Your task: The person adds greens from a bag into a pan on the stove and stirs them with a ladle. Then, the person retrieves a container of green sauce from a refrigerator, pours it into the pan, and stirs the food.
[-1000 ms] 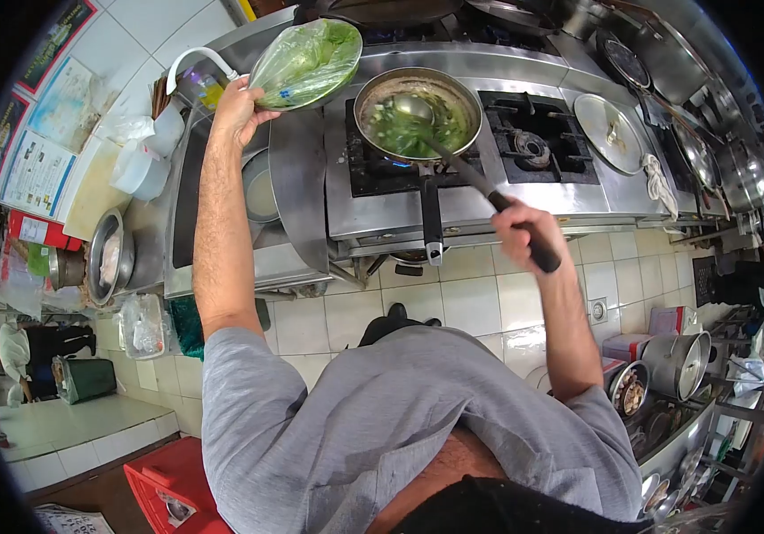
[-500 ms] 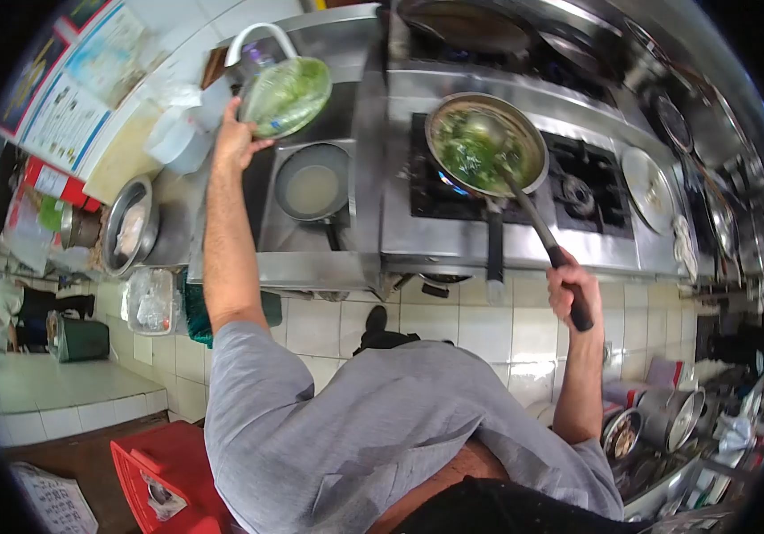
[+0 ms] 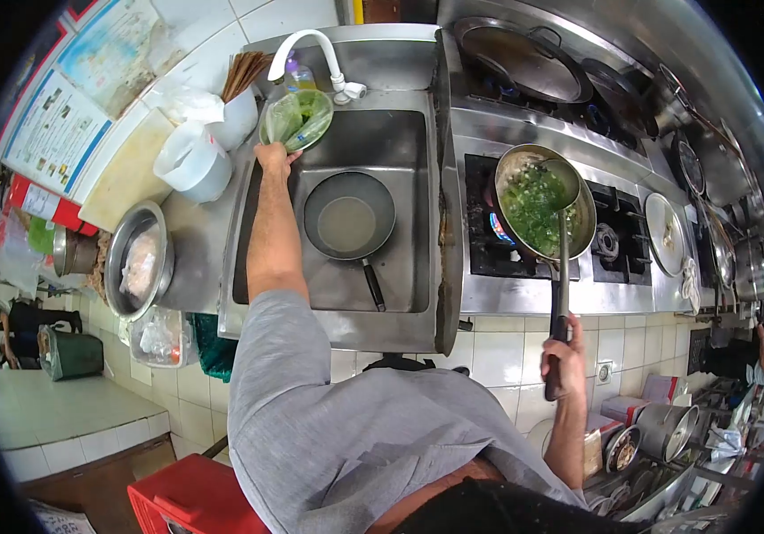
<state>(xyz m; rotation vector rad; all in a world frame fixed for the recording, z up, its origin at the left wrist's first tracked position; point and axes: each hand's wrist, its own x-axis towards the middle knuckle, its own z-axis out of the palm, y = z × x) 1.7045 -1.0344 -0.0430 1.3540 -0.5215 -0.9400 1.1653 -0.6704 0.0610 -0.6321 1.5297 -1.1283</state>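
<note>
My left hand [image 3: 277, 158] grips the near edge of a plastic-wrapped bowl of greens [image 3: 297, 120], held beside the white faucet [image 3: 320, 44] at the sink's back left corner. In the sink [image 3: 404, 151] lies a dark pan [image 3: 351, 216] with cloudy liquid in it. My right hand [image 3: 564, 358] is closed round the black handle of a ladle [image 3: 564, 240]. The ladle's bowl rests in a pan of green soup [image 3: 533, 209] on the left burner, where a blue flame shows.
Left of the sink stand a white plastic container [image 3: 193, 165], a metal bowl with pale meat [image 3: 140, 262] and a cutting board [image 3: 128, 173]. A lid [image 3: 665, 233] lies right of the burners. Other people [image 3: 21, 320] [image 3: 760, 360] are far off at both sides.
The view has shifted left, showing the whole sink. My left hand has carried the wrapped bowl from beside the stove to near the faucet. The ladle has moved within the soup pan.
</note>
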